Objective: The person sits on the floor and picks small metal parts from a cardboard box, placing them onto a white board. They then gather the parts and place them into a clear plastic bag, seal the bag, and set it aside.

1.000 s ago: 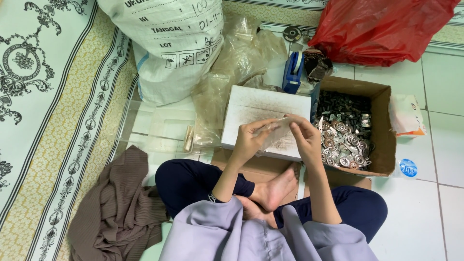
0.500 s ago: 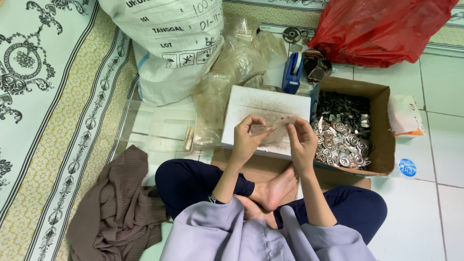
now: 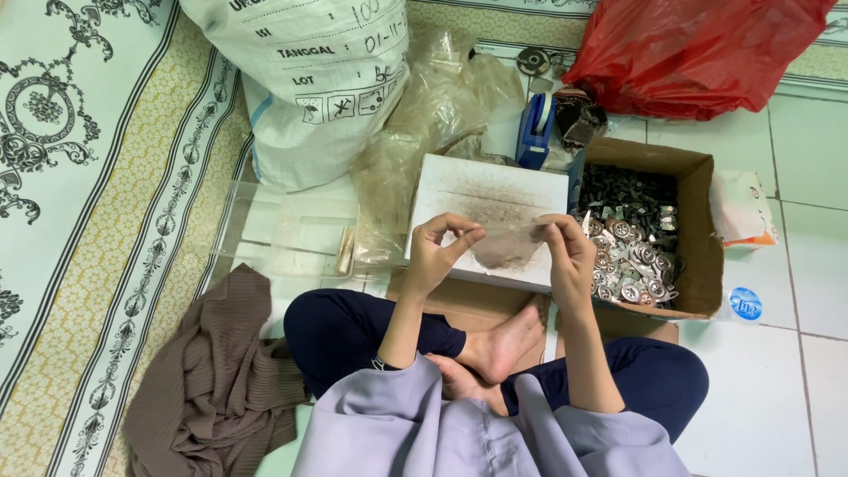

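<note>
I sit cross-legged on the floor. My left hand (image 3: 439, 252) and my right hand (image 3: 568, 250) pinch the two top corners of a small clear plastic bag (image 3: 505, 243), stretched between them above a white foam board (image 3: 491, 201). The bag hangs down with something dark and greyish inside; I cannot tell what. Right of my right hand stands an open cardboard box (image 3: 698, 230) holding several small round metal parts (image 3: 629, 261).
A large white woven sack (image 3: 309, 79) and crumpled clear plastic bags (image 3: 433, 97) lie ahead. A red plastic bag (image 3: 698, 44) sits at the top right, a blue tape dispenser (image 3: 535, 131) behind the board, a clear plastic tray (image 3: 283, 231) and brown cloth (image 3: 221, 380) on my left.
Both hands have spread a little apart and drawn the small bag taut between them; the bag now hangs open below my fingers.
</note>
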